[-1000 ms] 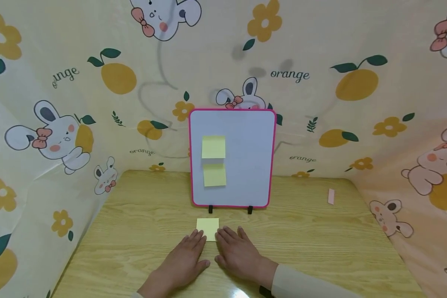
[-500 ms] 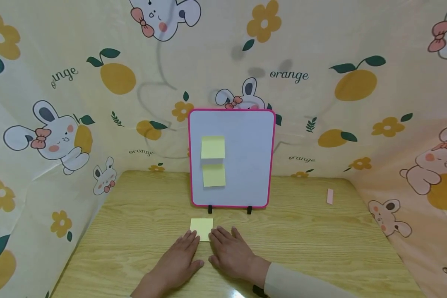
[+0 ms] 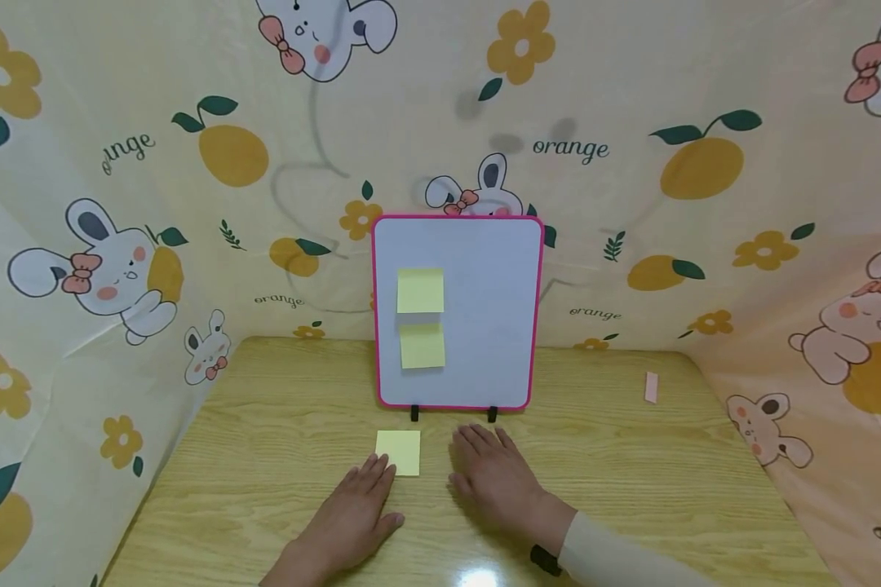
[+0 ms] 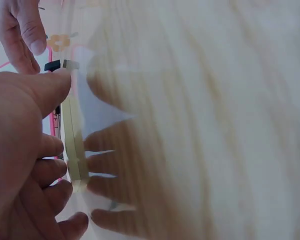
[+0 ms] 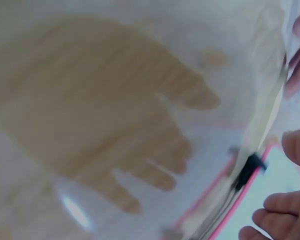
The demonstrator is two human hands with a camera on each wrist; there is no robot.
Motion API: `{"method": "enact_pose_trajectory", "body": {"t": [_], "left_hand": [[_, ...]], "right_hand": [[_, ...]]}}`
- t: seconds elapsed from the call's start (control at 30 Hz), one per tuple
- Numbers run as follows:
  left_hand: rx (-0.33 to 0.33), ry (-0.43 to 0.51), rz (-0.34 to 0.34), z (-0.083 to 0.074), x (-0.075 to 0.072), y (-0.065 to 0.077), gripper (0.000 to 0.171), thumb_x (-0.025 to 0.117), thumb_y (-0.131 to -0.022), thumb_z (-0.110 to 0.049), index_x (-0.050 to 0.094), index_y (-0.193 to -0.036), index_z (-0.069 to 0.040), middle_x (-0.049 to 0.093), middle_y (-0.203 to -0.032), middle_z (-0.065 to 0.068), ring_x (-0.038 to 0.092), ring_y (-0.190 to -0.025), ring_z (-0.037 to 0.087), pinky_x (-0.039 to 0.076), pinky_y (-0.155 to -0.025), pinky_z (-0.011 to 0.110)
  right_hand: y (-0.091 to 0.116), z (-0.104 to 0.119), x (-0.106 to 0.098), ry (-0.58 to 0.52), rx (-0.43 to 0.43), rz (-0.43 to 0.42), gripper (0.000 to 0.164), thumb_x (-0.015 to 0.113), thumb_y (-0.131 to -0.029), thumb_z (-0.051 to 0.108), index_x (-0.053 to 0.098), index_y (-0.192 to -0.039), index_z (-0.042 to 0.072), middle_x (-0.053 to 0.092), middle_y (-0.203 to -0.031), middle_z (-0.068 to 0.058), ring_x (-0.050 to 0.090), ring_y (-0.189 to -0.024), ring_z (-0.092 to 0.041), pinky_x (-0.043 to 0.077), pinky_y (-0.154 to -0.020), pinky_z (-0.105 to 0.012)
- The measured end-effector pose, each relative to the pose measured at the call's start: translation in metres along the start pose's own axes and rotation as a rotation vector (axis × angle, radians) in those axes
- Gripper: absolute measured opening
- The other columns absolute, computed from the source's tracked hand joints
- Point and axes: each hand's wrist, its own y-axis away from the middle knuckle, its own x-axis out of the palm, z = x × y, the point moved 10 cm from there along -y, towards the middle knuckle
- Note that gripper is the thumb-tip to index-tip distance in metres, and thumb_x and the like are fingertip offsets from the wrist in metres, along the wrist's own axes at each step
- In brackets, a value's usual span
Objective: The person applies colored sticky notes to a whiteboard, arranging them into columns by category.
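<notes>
On the wooden table lies a pad of yellow sticky notes (image 3: 405,450), its thick side (image 4: 74,142) showing in the left wrist view. My left hand (image 3: 348,514) rests with straight fingers at the pad's lower left corner, fingertips overlapping its edge in the head view. To the right of the pad, apart from it, my right hand (image 3: 499,481) is palm down with fingers extended and nothing in it. Behind the pad stands a pink-framed whiteboard (image 3: 492,310). It bears an upper yellow sticky note (image 3: 421,290) and a lower sticky note (image 3: 422,346) on its left half.
Two black feet, the left foot (image 3: 414,413) and the right foot (image 3: 493,414), support the board. A small pink strip (image 3: 652,387) lies at the table's back right. Patterned cloth (image 3: 595,73) with rabbits and oranges walls in the back and both sides.
Both hands and the pad first shifted slightly left in the head view. After that my right hand left the pad's right side, moving right and toward the board; the left hand stayed.
</notes>
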Motion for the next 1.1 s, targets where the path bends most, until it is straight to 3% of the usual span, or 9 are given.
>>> {"method": "enact_pose_trajectory", "body": {"t": [0.17,0.4,0.53,0.77,1.0,1.1], "left_hand": [[0.008,-0.03,-0.032,-0.002,-0.002,-0.004,0.069,0.061,-0.105,-0.043,0.049,-0.154,0.004,0.045,-0.163,0.022,0.039,-0.155,0.038,0.035,-0.126,0.057],[0.025,-0.041,-0.065,-0.007,-0.005,-0.014,0.065,0.06,-0.106,-0.04,0.05,-0.153,0.005,0.048,-0.161,0.023,0.041,-0.153,0.039,0.037,-0.126,0.054],[0.026,-0.029,-0.068,-0.009,-0.005,-0.02,0.064,0.06,-0.106,-0.038,0.05,-0.152,0.005,0.048,-0.16,0.024,0.041,-0.153,0.04,0.037,-0.126,0.054],[0.014,-0.019,-0.045,-0.008,0.001,-0.029,0.065,0.061,-0.106,-0.038,0.049,-0.153,0.005,0.046,-0.161,0.024,0.04,-0.154,0.04,0.035,-0.127,0.054],[0.003,-0.026,-0.022,-0.007,0.006,-0.03,0.066,0.062,-0.106,-0.038,0.05,-0.152,0.006,0.046,-0.161,0.024,0.04,-0.154,0.04,0.035,-0.127,0.054],[0.004,-0.022,-0.021,-0.009,0.005,-0.029,0.066,0.063,-0.105,-0.038,0.05,-0.152,0.006,0.046,-0.161,0.025,0.04,-0.154,0.04,0.035,-0.127,0.054]], "right_hand": [[0.014,-0.042,-0.017,0.016,0.057,-0.131,0.057,0.063,-0.106,0.035,0.056,-0.148,-0.002,0.059,-0.151,-0.019,0.056,-0.14,-0.038,0.043,-0.119,-0.062],[0.044,-0.101,-0.05,0.088,0.093,-0.389,0.052,0.076,-0.094,0.02,0.062,-0.135,-0.008,0.068,-0.134,-0.025,0.064,-0.123,-0.044,0.054,-0.104,-0.062],[0.058,-0.137,-0.061,0.122,0.146,-0.444,0.051,0.076,-0.093,0.02,0.062,-0.133,-0.01,0.067,-0.132,-0.027,0.064,-0.119,-0.047,0.055,-0.1,-0.064],[0.078,-0.201,-0.07,0.169,0.275,-0.422,0.049,0.073,-0.095,0.018,0.06,-0.131,-0.012,0.066,-0.13,-0.03,0.061,-0.119,-0.051,0.052,-0.097,-0.069],[0.096,-0.254,-0.058,0.176,0.374,-0.224,0.053,0.07,-0.099,0.019,0.052,-0.136,-0.015,0.058,-0.137,-0.035,0.054,-0.125,-0.056,0.048,-0.098,-0.074],[0.101,-0.269,-0.053,0.179,0.384,-0.179,0.055,0.068,-0.099,0.019,0.05,-0.138,-0.016,0.056,-0.138,-0.037,0.053,-0.126,-0.057,0.048,-0.098,-0.075]]}}
